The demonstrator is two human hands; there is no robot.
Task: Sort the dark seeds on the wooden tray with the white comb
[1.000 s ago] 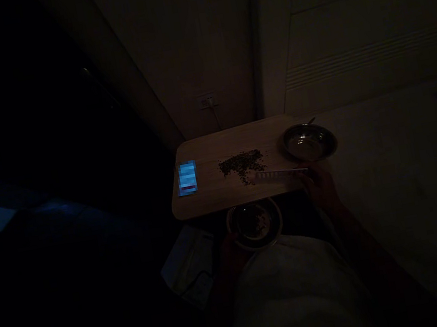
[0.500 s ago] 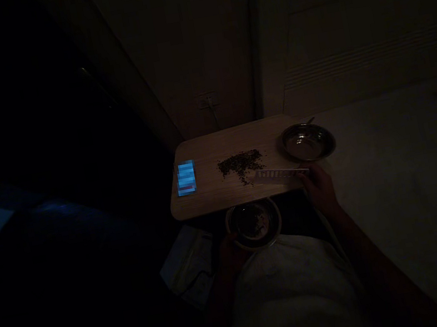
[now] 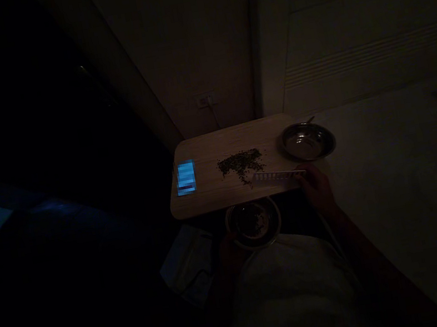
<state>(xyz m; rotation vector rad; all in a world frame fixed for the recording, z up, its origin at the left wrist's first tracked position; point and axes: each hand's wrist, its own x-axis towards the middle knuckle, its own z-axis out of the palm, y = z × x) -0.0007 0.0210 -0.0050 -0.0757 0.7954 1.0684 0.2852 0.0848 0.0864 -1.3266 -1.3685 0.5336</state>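
From the head view, the right hand (image 3: 317,185) — clamped on a slotted strip (image 3: 278,176) — has edged slightly left, bringing the strip's tip beside the dark bits (image 3: 241,162) on the table (image 3: 208,202). That pile looks unchanged; the left hand (image 3: 230,251) still grips the bowl (image 3: 274,221) (dim, below the table's edge).

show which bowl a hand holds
The bowl by the near edge of the table, in the left hand; the other bowl, at the table's right end, isn't held.
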